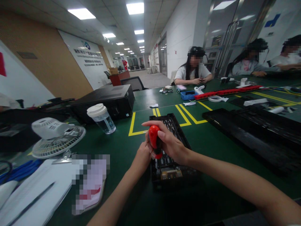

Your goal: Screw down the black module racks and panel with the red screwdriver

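My right hand (172, 142) is closed around the red handle of a screwdriver (154, 136), with the index finger stretched past its top. The handle points up toward me; its shaft and tip are hidden. Close against it on the left is my left hand (144, 153), fingers drawn together and partly covered by the handle. What they hold, if anything, is hidden. Under both hands lies an open black casing (172, 119) with rows of shiny metal parts inside. A brownish circuit board (171, 174) shows at its near end.
Left on the green table (127, 150) are a white fan (58, 141), a lidded cup (102, 117), a clipboard with papers (47, 185) and a black computer case (105, 100). Black panels (254, 135) lie right. A blue tray (188, 95) and a seated person (192, 67) are across the table.
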Demonstrator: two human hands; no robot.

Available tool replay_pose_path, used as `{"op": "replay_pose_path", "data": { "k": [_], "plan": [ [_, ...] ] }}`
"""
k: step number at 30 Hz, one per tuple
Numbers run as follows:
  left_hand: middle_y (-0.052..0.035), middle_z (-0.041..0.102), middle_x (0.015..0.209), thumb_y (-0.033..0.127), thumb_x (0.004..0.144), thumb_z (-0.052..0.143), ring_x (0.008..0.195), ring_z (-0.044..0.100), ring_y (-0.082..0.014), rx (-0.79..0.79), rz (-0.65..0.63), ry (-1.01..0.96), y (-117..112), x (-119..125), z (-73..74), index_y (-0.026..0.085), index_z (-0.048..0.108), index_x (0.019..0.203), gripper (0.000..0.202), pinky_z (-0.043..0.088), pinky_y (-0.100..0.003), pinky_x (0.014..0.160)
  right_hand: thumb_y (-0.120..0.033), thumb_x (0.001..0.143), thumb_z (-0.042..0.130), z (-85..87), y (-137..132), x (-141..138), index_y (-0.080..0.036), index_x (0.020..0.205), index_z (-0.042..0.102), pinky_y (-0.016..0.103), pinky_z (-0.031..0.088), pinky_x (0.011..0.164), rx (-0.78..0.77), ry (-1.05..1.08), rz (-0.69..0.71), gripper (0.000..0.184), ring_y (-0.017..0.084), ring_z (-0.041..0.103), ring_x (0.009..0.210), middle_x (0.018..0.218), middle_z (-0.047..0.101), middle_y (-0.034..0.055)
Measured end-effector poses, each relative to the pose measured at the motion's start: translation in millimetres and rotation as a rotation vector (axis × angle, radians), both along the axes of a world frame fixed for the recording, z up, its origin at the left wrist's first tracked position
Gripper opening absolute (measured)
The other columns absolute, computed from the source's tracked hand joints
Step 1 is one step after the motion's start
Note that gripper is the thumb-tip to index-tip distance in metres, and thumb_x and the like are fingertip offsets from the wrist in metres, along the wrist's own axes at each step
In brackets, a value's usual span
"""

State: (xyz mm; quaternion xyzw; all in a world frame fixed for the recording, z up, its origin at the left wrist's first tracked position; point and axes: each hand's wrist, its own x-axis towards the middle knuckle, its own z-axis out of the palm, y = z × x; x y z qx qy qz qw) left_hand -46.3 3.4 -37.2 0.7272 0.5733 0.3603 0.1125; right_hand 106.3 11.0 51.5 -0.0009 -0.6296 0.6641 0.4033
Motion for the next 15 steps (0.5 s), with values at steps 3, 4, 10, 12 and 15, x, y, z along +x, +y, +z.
{"op": "replay_pose_path", "data": {
  "k": [3, 4, 10, 12, 15],
  "plan": [
    [-0.0115, 0.061, 0.095, 0.022, 0.080, 0.048, 0.085, 0.060, -0.0240, 0.029, 0.014, 0.034, 2, -1, -3.5, 0.013, 0.056, 0.105, 0.027, 0.053, -0.041, 0.076, -0.039, 0.093, 0.036, 0.1, 1, 0, -0.021, 0.122, 0.046, 0.024, 0.047, 0.053, -0.013, 0.016, 0.015, 0.035, 0.012, 0.051, 0.066, 0.084, 0.048, 0.0023],
    [-0.0110, 0.061, 0.094, 0.022, 0.080, 0.048, 0.085, 0.059, -0.0235, 0.042, 0.014, 0.041, 3, -2, -4.8, 0.013, 0.056, 0.105, 0.027, 0.053, -0.040, 0.076, -0.038, 0.093, 0.037, -0.1, 1, 0, -0.021, 0.121, 0.047, 0.024, 0.047, 0.054, -0.013, 0.015, 0.015, 0.034, 0.012, 0.051, 0.066, 0.084, 0.048, 0.0024],
    [-0.0088, 0.060, 0.094, 0.020, 0.084, 0.044, 0.085, 0.058, -0.0213, 0.048, 0.004, 0.078, 3, -4, -9.6, 0.015, 0.058, 0.099, 0.021, 0.052, -0.037, 0.078, -0.034, 0.093, 0.040, -0.2, 0, 0, -0.021, 0.112, 0.048, 0.024, 0.047, 0.056, -0.015, 0.012, -0.008, 0.025, 0.012, 0.051, 0.069, 0.085, 0.049, 0.0020],
    [-0.0093, 0.061, 0.093, 0.020, 0.085, 0.044, 0.085, 0.059, -0.0212, 0.030, 0.010, 0.080, 2, -4, -10.6, 0.015, 0.059, 0.100, 0.022, 0.051, -0.038, 0.079, -0.033, 0.092, 0.043, 1.4, -1, 1, -0.020, 0.109, 0.049, 0.023, 0.046, 0.059, -0.018, 0.009, -0.032, 0.022, 0.012, 0.051, 0.069, 0.083, 0.049, 0.0013],
    [-0.0111, 0.061, 0.096, 0.020, 0.084, 0.046, 0.086, 0.059, -0.0219, 0.034, 0.018, 0.070, 3, -4, -12.1, 0.013, 0.058, 0.105, 0.025, 0.051, -0.038, 0.081, -0.032, 0.091, 0.047, 3.8, -4, 1, -0.020, 0.106, 0.050, 0.022, 0.044, 0.062, -0.018, -0.006, -0.077, 0.020, 0.011, 0.050, 0.070, 0.083, 0.049, 0.0005]
  ]
}}
